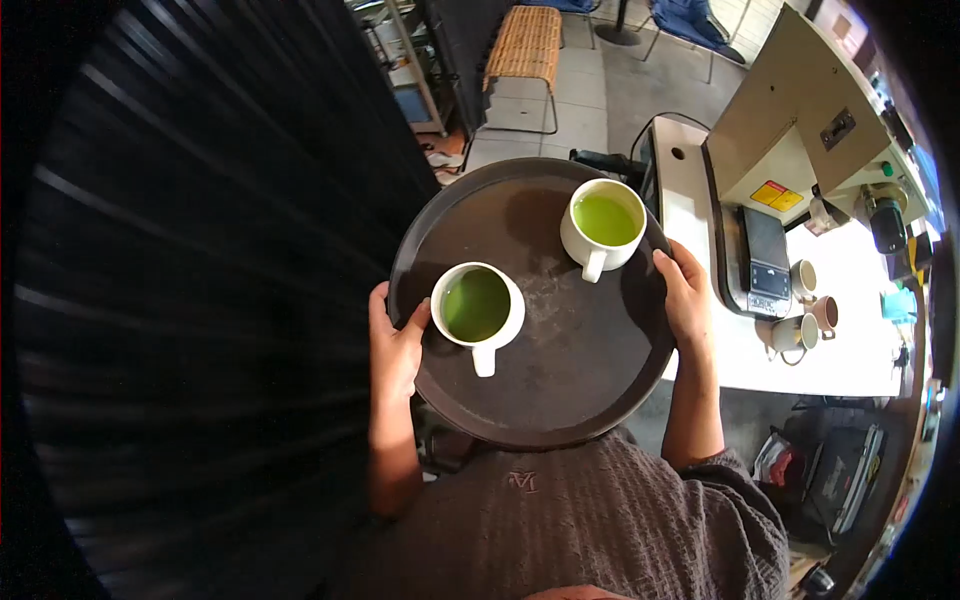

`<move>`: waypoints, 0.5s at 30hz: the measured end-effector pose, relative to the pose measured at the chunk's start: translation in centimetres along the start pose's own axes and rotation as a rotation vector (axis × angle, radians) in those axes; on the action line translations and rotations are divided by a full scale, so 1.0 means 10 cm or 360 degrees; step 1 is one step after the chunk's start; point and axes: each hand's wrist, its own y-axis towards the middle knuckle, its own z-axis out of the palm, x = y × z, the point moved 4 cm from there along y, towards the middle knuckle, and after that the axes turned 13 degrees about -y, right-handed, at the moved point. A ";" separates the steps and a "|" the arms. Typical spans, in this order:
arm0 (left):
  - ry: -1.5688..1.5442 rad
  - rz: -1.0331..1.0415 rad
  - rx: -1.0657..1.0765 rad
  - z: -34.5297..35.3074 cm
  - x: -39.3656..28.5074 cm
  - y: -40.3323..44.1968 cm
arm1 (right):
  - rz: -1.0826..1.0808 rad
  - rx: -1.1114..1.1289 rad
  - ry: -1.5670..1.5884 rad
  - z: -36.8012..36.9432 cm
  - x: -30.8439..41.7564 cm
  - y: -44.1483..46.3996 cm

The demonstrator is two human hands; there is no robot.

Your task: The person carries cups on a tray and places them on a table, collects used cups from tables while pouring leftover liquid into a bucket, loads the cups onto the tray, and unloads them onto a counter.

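Observation:
Between my two hands is a round dark brown tray (550, 370), held level in front of my body. My left hand (397, 345) grips its left rim, thumb on top beside a white mug (512, 318) of dark green liquid. My right hand (685, 300) is closed on the right rim, thumb over the edge. Close to that hand, at the tray's far right, stands a second white mug (583, 247) with brighter green liquid. Both mugs are upright, handles pointing toward me. The fingers under the tray are hidden.
A black curtain (230, 250) hangs along the left. On the right, a white table (690, 180) bears a large beige machine (760, 90), a scale (768, 265) and several cups (795, 333). Ahead are a wicker stool (525, 45) and blue chairs (690, 22). A black case (845, 470) lies low at right.

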 end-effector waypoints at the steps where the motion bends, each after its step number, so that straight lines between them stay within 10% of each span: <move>1: -0.0010 -0.0001 0.0033 0.09 0.03 0.20 | -0.0020 -0.0088 0.0005 0.00 -0.04 0.10; 15: 0.0252 -0.0327 0.0880 1.93 -0.08 2.62 | 0.0299 -0.1054 0.0129 -0.20 0.07 0.90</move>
